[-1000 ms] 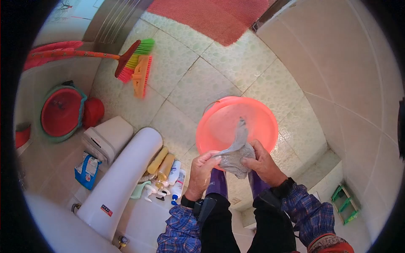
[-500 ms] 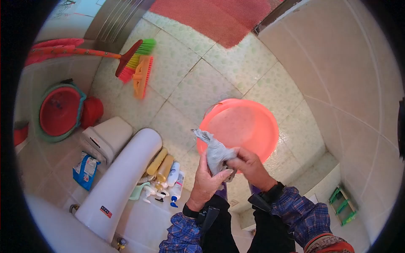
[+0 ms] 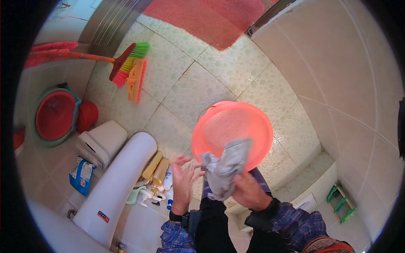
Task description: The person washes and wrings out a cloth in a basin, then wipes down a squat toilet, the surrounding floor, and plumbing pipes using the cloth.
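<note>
A wet grey cloth (image 3: 225, 168) hangs bunched over the near rim of the pink basin (image 3: 263, 122), its upper part blurred. My right hand (image 3: 252, 192) grips its right side, fingers partly hidden behind the fabric. Just left of the cloth, my left hand (image 3: 183, 183) is raised with its fingers apart and holds nothing. Cloudy water shows inside the basin, which stands on the tiled floor in front of my legs.
Several bottles (image 3: 160, 172) stand beside a white pedestal (image 3: 120, 185) at the left, near a lidded bin (image 3: 103, 141). Farther off are a broom (image 3: 122, 63), an orange brush (image 3: 136, 81) and a red mat (image 3: 215, 21). A green rack (image 3: 341, 202) is at the right.
My left hand has let go of the cloth and moved left, its fingers spreading. The cloth, held in my right hand, has opened out and shifted right. The view has shifted slightly.
</note>
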Tool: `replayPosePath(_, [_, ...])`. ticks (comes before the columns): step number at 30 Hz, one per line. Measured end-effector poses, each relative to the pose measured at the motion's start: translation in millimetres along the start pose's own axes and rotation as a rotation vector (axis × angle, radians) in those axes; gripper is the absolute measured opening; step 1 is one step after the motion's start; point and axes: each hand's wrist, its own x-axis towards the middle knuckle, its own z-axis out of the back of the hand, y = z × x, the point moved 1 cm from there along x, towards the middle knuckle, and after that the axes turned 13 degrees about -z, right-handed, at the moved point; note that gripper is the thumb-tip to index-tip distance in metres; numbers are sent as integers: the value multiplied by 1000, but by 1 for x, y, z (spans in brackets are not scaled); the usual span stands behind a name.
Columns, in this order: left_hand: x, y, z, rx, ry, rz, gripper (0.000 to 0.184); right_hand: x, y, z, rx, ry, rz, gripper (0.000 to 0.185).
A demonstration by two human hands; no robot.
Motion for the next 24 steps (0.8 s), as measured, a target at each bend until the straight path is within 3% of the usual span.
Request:
replayPosePath(2, [-5,-4,-18,-472,38,297,40,2,-2,-8,-345,16,-18,53])
replayPosePath(3, [-7,-1,-14,-490,225,273,41,3,3,-18,-570,32,28,53])
replayPosePath(4, [-2,17,9,-301,376,197,43,7,2,-27,-788,62,75,53])
replayPosePath(5, [2,35,33,-98,518,98,49,12,-5,-20,-590,117,-1,54])
replayPosePath(6, [7,53,57,87,638,-14,57,11,6,-20,-629,84,76,53])
replayPosePath(8, [15,38,25,-783,156,385,57,-4,31,-21,-475,-145,144,43])
replayPosePath(10, [29,23,36,-775,217,222,59,-12,41,10,-367,-327,350,26])
replayPosePath(11, [38,15,40,-774,254,147,61,-13,51,24,-455,-467,440,22])
replayPosePath(13, [51,-42,33,-232,-55,-191,79,-20,69,70,-616,-693,474,22])
replayPosePath(15, [82,-70,79,-575,200,-216,82,-27,80,112,-712,-830,432,24])
replayPosePath(17, [99,-106,95,-526,314,-294,76,-32,84,145,-763,-913,390,23])
replayPosePath(20, [159,-113,153,264,140,-266,64,-37,77,177,-844,-976,329,22])
replayPosePath(21, [188,-105,185,516,120,-42,50,-37,75,182,-881,-988,311,21])
replayPosePath(23, [231,-65,222,1216,368,4,46,-39,65,194,-944,-1005,265,18])
replayPosePath(24, [246,-44,229,1349,368,37,47,-40,61,199,-972,-1009,237,17])
